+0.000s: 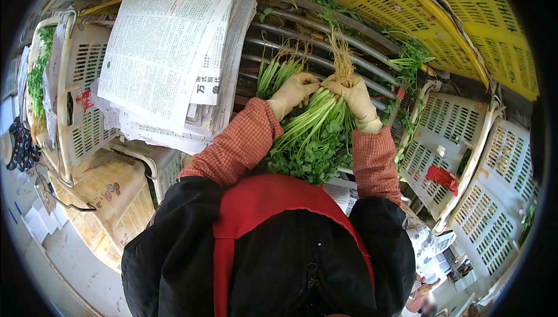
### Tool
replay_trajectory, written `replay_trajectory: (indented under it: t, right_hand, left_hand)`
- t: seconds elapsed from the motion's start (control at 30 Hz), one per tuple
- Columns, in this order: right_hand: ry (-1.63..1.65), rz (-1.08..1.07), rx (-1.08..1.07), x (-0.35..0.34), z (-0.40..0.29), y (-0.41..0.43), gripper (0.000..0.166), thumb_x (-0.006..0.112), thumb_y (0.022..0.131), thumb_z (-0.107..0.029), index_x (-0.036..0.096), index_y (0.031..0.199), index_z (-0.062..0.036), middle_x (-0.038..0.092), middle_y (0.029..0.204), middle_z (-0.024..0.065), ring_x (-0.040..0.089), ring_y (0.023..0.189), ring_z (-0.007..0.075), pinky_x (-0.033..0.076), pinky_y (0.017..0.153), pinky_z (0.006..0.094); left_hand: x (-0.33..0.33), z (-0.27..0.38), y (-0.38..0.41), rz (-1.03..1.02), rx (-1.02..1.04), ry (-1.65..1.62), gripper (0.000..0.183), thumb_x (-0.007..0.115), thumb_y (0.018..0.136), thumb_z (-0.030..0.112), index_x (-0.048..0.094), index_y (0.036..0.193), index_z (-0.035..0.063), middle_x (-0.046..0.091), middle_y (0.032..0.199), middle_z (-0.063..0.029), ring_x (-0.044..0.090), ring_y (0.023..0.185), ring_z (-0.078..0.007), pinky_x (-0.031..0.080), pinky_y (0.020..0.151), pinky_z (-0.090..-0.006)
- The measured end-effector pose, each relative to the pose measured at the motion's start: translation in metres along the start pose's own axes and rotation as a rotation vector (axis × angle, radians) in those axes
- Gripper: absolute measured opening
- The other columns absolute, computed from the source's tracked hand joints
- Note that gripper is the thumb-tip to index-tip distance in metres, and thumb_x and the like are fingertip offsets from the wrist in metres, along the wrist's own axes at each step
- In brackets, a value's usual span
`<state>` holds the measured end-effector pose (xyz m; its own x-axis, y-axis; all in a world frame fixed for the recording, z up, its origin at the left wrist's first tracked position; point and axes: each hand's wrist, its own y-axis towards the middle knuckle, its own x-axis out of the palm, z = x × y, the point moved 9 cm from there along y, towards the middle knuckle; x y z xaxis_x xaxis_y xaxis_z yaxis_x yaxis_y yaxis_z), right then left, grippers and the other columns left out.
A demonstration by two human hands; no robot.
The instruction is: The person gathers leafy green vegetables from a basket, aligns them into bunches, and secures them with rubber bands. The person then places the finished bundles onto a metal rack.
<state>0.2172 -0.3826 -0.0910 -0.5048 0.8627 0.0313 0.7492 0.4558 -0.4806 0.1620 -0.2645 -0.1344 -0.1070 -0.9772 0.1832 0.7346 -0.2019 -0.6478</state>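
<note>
A bunch of leafy green herbs [320, 121], which looks like coriander, lies with its leaves towards me and its pale roots [341, 53] pointing away. My right hand [355, 99], in a cream rubber glove, grips the bunch where stems meet roots. Gloved the same way, my left hand [291, 92] is at the left side of the stems with its fingers curled and fingertips close together. Whether anything is pinched in it is hidden. Just beyond my left hand, a smaller rooted bunch [279, 70] rests on a rack of metal bars [370, 62].
A thick stack of newspapers [174, 46] rises to the left of the rack. Yellow plastic crates [392, 16] stand at the far right, with loose sprigs [409, 53] beside them. White perforated crates flank me, left [89, 94] and right [442, 142]. Another person [420, 295] appears small at lower right.
</note>
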Motion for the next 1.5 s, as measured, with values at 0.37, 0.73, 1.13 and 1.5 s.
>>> replay_trajectory:
  t: [0.37,0.73,1.13,1.5]
  right_hand:
    - [0.076,0.03,-0.076,-0.004,-0.015,-0.029,0.012,0.068,0.078,-0.01,0.067,0.086,-0.0007,0.065,0.073,0.0033,0.057,0.063,0.0099,0.045,0.06,0.0229]
    - [-0.084,-0.041,0.078,-0.002,0.002,0.008,0.025,0.067,0.077,-0.024,0.068,0.09,-0.0034,0.067,0.085,0.0065,0.059,0.078,0.0138,0.046,0.071,0.0268]
    - [0.06,0.005,0.148,0.028,0.028,0.058,0.026,0.07,0.075,-0.013,0.065,0.094,0.0043,0.066,0.082,0.0081,0.059,0.068,0.0159,0.047,0.066,0.0254]
    - [0.03,-0.004,-0.06,0.004,-0.004,0.009,0.014,0.064,0.08,-0.01,0.069,0.089,0.0005,0.069,0.085,0.0056,0.061,0.073,0.0125,0.047,0.07,0.0257]
  left_hand:
    - [0.009,0.014,0.003,0.188,0.419,0.553,0.024,0.057,0.089,0.02,0.064,0.104,0.0022,0.064,0.077,-0.0094,0.056,0.063,-0.0178,0.047,0.058,-0.0309]
    - [-0.104,0.002,-0.046,1.019,0.437,0.417,0.043,0.053,0.089,0.015,0.042,0.128,-0.0001,0.057,0.11,-0.0215,0.057,0.096,-0.0338,0.045,0.084,-0.041]
    - [-0.093,0.001,-0.044,1.038,0.448,0.57,0.039,0.055,0.088,0.02,0.052,0.118,-0.0039,0.062,0.104,-0.0239,0.06,0.097,-0.0326,0.048,0.081,-0.0417]
    - [-0.035,0.007,-0.049,0.255,-0.06,0.975,0.05,0.053,0.087,0.048,0.066,0.089,-0.0002,0.066,0.081,-0.0192,0.065,0.078,-0.0329,0.052,0.07,-0.0404]
